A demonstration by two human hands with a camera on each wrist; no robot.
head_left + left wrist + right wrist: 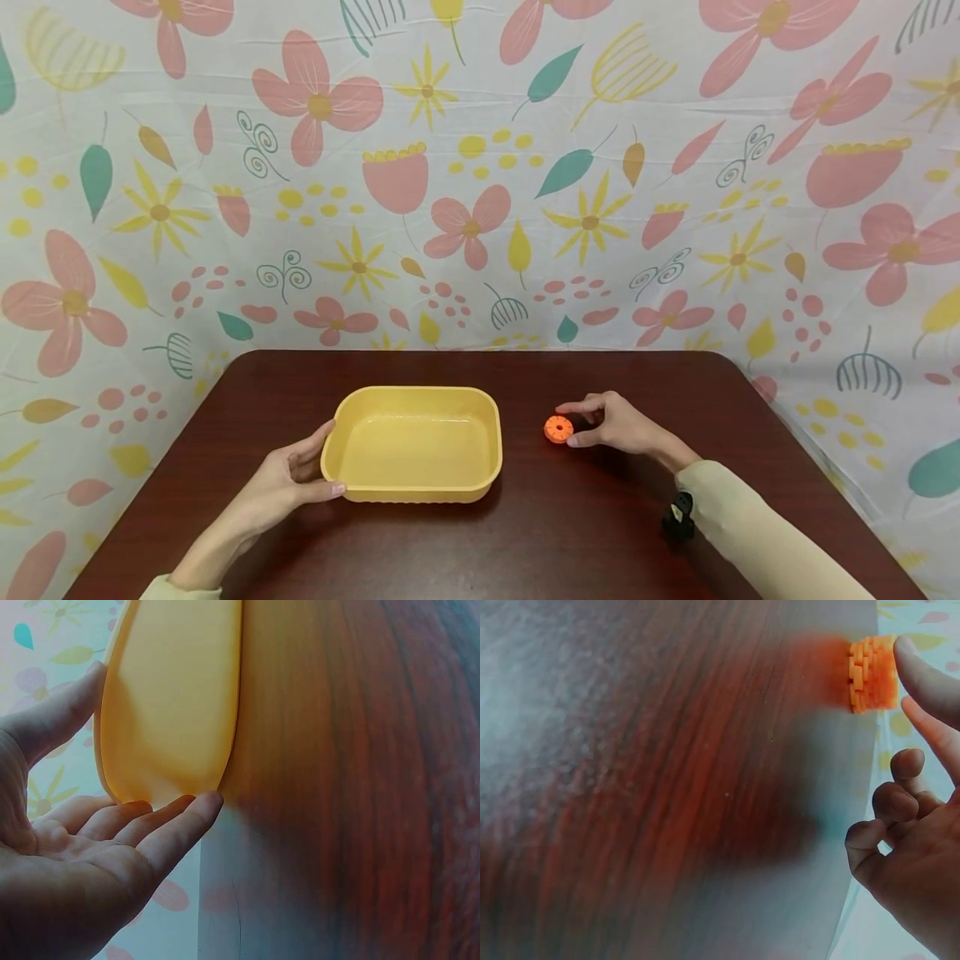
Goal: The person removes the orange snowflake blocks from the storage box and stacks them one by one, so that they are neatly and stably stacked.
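My left hand (281,479) holds the left end of a yellow rectangular tub (412,490), thumb at its front corner and fingers against the left wall. In the left wrist view, the fingertips (206,802) press the tub's end (172,697) from outside. To the right of the tub is a short stack of orange notched discs (557,427), with a hole through the middle. My right hand (618,423) pinches it between thumb and index finger. Seen from the right wrist, the thumb and index tips lie at the stack's (870,675) upper edge, the other fingers curled.
The dark red-brown wooden table (600,533) has rounded far corners and a glossy top. Behind it hangs a white cloth (480,292) printed with flowers and leaves. A black strap device (678,517) sits on the right sleeve.
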